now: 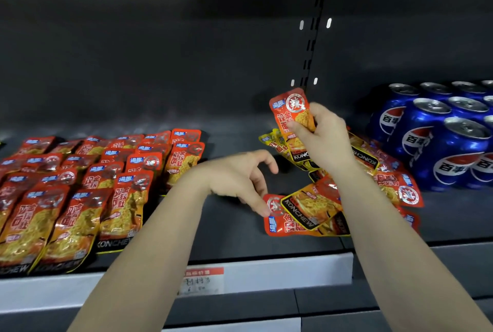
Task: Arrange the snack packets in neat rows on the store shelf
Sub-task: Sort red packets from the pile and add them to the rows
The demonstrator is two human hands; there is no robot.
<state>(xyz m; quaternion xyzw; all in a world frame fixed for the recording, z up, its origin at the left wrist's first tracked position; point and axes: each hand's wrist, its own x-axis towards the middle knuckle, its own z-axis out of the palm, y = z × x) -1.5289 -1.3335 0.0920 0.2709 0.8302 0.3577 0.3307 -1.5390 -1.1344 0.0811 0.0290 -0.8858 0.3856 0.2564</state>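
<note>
Two bare forearms [138, 265] rise from the bottom of the frame, crossing the price label [202, 281] on the white front edge of the shelf [229, 235].

The left hand [237, 179], at centre, holds nothing. Its fingers are apart and loosely bent, and one fingertip touches the edge of a red packet at the near end of the loose pile [314, 209]. The right hand [325, 137], right of centre, is clamped on one packet, the held packet [289, 109], and lifts it upright above the pile.

By my judgement the job is well past halfway. At the left of the frame the arranged rows [80, 190] hold most of the stock, overlapped front to back in several columns. What is left is the pile right of centre, where packets lie crossed and some are turned round, just beside the cola cans [437, 139]. Bare shelf lies between rows and pile.

The packets are small flat glossy pouches, red and orange with a black-and-yellow band.
</note>
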